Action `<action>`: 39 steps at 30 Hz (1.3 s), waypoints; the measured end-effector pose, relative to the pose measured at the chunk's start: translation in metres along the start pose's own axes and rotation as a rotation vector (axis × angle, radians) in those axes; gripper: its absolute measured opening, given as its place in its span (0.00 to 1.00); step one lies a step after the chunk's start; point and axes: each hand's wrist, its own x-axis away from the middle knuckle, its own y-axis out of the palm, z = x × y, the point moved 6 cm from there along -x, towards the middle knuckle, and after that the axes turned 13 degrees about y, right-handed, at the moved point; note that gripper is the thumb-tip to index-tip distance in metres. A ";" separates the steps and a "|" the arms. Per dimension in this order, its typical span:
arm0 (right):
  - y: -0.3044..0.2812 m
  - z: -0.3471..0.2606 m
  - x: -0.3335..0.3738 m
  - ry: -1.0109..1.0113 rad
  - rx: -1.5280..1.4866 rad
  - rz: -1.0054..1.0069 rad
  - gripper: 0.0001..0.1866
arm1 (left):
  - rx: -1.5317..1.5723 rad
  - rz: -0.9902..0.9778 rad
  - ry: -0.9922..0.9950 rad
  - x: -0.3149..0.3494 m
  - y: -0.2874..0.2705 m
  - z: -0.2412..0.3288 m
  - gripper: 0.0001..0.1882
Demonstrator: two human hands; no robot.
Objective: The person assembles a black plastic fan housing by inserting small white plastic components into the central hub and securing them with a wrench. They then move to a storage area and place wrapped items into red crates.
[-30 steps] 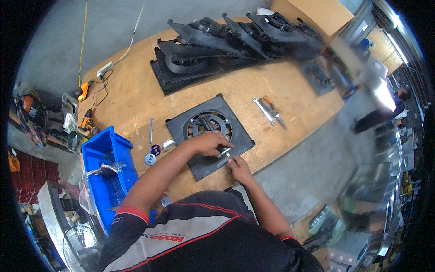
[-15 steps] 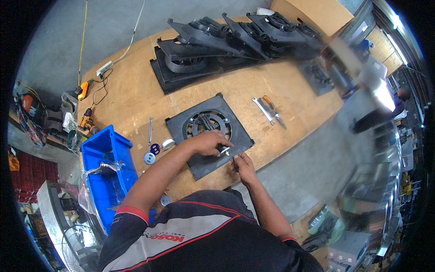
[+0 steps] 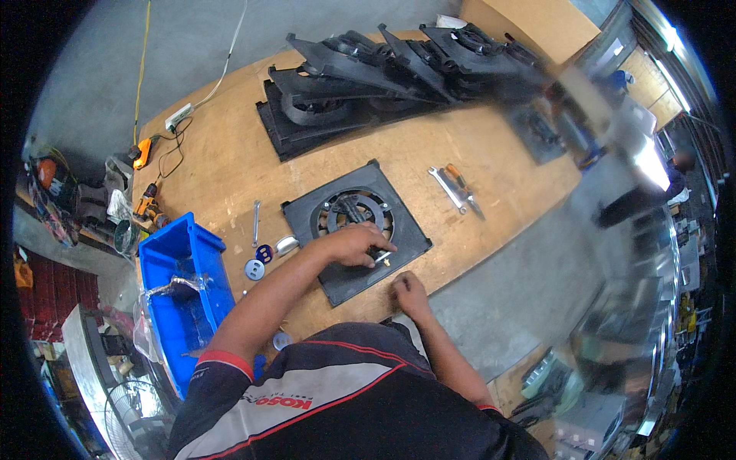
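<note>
A square black stove body (image 3: 349,284) with a round ring opening (image 3: 389,221) in its middle lies on the wooden bench in front of me. My left hand (image 3: 359,244) reaches over the opening, its fingers curled and its index finger stretched toward the near right side. Between its fingertips sits a small silver metal fitting (image 3: 381,257) with a brass end. My right hand (image 3: 411,296) is closed, just off the plate's near right edge at the bench's border. Its fingertips are turned away, so whatever they may hold is hidden.
Several similar black stove bodies (image 3: 383,77) are piled at the back. A blue bin (image 3: 188,299) stands left, near a wrench (image 3: 256,222) and metal discs (image 3: 254,269). Another wrench (image 3: 447,190) and a screwdriver (image 3: 457,177) lie right. A cordless drill (image 3: 149,203) rests at the left edge.
My right hand has drawn back from the plate's near edge, toward me. My left hand stays at the fitting, nearly unmoved.
</note>
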 end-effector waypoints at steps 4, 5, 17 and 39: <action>-0.031 -0.019 -0.007 0.092 -0.104 0.001 0.11 | 0.010 0.002 0.004 0.002 0.000 0.000 0.33; -0.031 -0.019 -0.010 0.100 -0.084 -0.045 0.11 | 0.016 0.005 0.009 0.004 0.000 0.000 0.33; -0.008 -0.081 0.021 -0.281 0.417 0.248 0.19 | 0.015 0.013 0.034 0.003 0.003 -0.004 0.33; -0.005 -0.093 0.014 -0.231 0.396 0.180 0.17 | -0.025 -0.003 0.054 0.002 0.001 -0.004 0.34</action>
